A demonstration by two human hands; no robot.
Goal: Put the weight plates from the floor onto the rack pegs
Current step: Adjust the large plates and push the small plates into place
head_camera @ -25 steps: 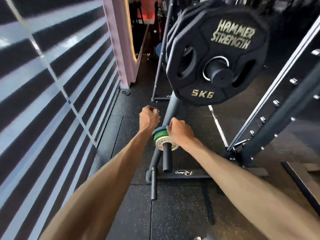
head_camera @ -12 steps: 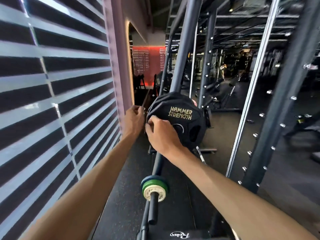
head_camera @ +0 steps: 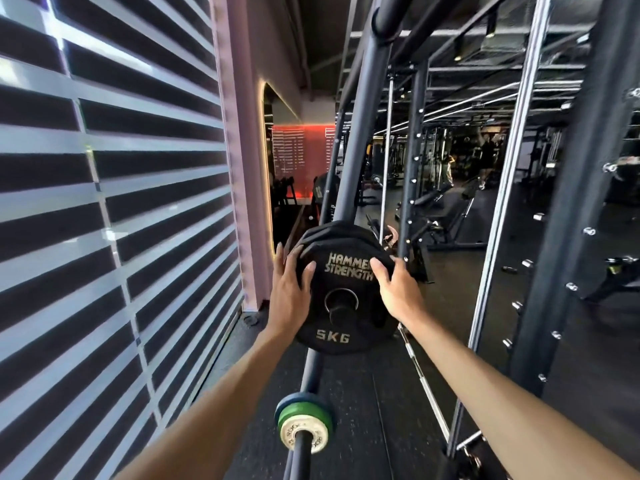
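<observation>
The black 5KG plate (head_camera: pixel 346 336) sat on the upper peg (head_camera: pixel 341 311) of the rack's slanted post (head_camera: pixel 360 150), the peg's end showing through its centre hole and more black plates stacked behind it. The left hand (head_camera: pixel 289 289) lay against its left rim with fingers spread and fairly straight, thumb on the face. The right hand (head_camera: pixel 394 289) clasped the right rim, thumb on the face and fingers curled round the edge.

1 second earlier both hands had been low, clenched at the small plates (head_camera: pixel 304 427) on the lower peg (head_camera: pixel 301 455); half a second earlier they had risen to the 5KG plate, the right hand across its front. Now they flanked it. The small green, blue and white plates hung alone on the lower peg, so that load looked finished, and the hands seemed to be seating or checking the top stack.

Below lay black rubber flooring (head_camera: pixel 349 393), with a chrome bar (head_camera: pixel 415 368) slanting just right of the plate. Striped blinds (head_camera: pixel 104 202) filled the left, a pink wall (head_camera: pixel 239 168) beyond them. A studded upright (head_camera: pixel 571 202) stood at right, and dim gym machines far behind.
</observation>
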